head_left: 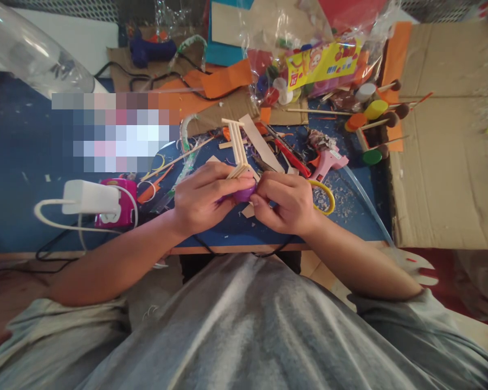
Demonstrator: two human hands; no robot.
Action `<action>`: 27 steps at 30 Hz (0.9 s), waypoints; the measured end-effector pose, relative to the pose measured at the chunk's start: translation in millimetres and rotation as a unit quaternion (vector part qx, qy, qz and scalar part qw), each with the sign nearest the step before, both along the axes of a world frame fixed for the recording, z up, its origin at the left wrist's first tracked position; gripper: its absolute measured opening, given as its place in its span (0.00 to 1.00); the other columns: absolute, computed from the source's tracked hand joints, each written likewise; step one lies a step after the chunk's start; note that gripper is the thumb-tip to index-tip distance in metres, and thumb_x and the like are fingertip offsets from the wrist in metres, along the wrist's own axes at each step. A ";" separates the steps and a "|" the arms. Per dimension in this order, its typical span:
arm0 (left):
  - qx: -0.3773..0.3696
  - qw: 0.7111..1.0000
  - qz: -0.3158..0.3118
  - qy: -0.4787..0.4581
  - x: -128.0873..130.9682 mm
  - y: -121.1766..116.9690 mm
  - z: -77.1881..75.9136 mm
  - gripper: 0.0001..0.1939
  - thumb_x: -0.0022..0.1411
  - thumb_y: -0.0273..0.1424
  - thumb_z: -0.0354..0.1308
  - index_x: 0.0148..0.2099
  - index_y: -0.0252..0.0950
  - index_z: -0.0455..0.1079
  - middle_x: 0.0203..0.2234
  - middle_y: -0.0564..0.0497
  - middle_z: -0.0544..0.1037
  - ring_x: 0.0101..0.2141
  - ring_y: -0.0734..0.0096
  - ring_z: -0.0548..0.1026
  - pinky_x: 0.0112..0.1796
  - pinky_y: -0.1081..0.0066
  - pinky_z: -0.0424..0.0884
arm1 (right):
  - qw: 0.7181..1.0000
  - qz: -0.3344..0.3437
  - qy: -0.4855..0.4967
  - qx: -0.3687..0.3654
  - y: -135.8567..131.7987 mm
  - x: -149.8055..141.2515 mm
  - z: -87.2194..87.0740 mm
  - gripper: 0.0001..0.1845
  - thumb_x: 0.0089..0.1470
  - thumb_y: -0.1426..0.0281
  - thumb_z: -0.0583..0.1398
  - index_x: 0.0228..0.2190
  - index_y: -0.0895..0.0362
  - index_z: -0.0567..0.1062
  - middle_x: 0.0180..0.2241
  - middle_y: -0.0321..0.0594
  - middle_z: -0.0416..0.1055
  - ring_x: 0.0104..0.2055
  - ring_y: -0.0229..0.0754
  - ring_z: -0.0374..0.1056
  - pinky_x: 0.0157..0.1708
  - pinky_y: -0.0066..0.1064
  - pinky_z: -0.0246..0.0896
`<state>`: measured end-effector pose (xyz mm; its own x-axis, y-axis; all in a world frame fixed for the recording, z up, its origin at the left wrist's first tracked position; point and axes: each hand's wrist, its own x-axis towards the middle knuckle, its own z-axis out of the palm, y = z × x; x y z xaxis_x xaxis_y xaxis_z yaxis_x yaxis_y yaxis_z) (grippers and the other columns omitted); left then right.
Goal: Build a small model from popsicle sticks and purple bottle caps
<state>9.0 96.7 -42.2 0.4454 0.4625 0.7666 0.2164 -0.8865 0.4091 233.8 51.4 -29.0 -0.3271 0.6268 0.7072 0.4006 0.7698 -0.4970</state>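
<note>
My left hand (205, 192) is closed around a small frame of pale wooden sticks (238, 143) and a rounded purple piece (244, 194) at its near end. The stick frame points away from me, with a short crossbar at its far end. Against the right side of the purple piece, my right hand (287, 200) has its fingers curled and its thumb and fingertips pinched. Yellow-handled scissors (329, 197) lie partly under the right hand. Beyond the hands are a red utility knife (290, 154) and a flat pale strip (260, 142).
A pink glue gun (329, 161) lies to the right, near small paint pots (376, 110) and brushes. Cardboard (447, 135) covers the far right. On the left, a white charger (90, 199) sits in a magenta socket block (126, 203). A plastic bag (268, 59) of caps lies at the back.
</note>
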 end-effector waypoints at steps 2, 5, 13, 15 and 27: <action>-0.001 1.000 -0.002 -0.002 0.3 -1.5 0.6 0.14 0.77 0.28 0.69 0.60 0.48 0.86 0.49 0.49 0.93 0.46 0.66 0.91 0.50 0.68 0.89 | 1.000 -0.016 -0.004 0.014 -1.2 -1.3 0.3 0.19 0.71 0.73 0.60 0.29 0.50 0.61 0.25 0.30 0.60 0.24 0.36 0.56 0.25 0.32 0.51; -0.002 0.999 -0.023 -0.035 1.9 -1.8 1.1 0.18 0.75 0.27 0.70 0.62 0.48 0.85 0.49 0.48 0.92 0.47 0.67 0.91 0.50 0.70 0.88 | 0.999 -0.035 -0.009 0.036 -2.8 -3.2 0.8 0.19 0.71 0.73 0.61 0.28 0.50 0.62 0.25 0.30 0.61 0.24 0.36 0.57 0.25 0.32 0.52; -0.033 0.999 -0.024 -0.015 -0.1 -5.3 3.8 0.18 0.74 0.29 0.70 0.62 0.50 0.86 0.51 0.48 0.92 0.48 0.64 0.91 0.52 0.67 0.90 | 0.991 -0.075 -0.029 0.105 -3.7 -6.0 -0.2 0.17 0.70 0.75 0.60 0.30 0.49 0.63 0.25 0.32 0.67 0.25 0.39 0.62 0.27 0.35 0.59; -0.033 0.999 -0.012 0.005 -1.7 -6.7 3.5 0.15 0.74 0.31 0.70 0.60 0.48 0.86 0.50 0.48 0.92 0.47 0.63 0.91 0.51 0.67 0.90 | 0.990 -0.085 -0.031 0.111 -4.0 -6.5 -0.7 0.17 0.69 0.75 0.60 0.30 0.49 0.63 0.24 0.32 0.68 0.25 0.40 0.61 0.27 0.35 0.58; -0.008 0.998 0.066 0.024 2.8 -13.2 9.3 0.11 0.74 0.34 0.69 0.56 0.44 0.86 0.43 0.48 0.91 0.41 0.65 0.90 0.43 0.69 0.89 | 0.974 -0.169 -0.061 0.141 -4.1 -6.8 -1.8 0.18 0.69 0.74 0.60 0.28 0.49 0.62 0.22 0.31 0.65 0.23 0.39 0.60 0.28 0.38 0.58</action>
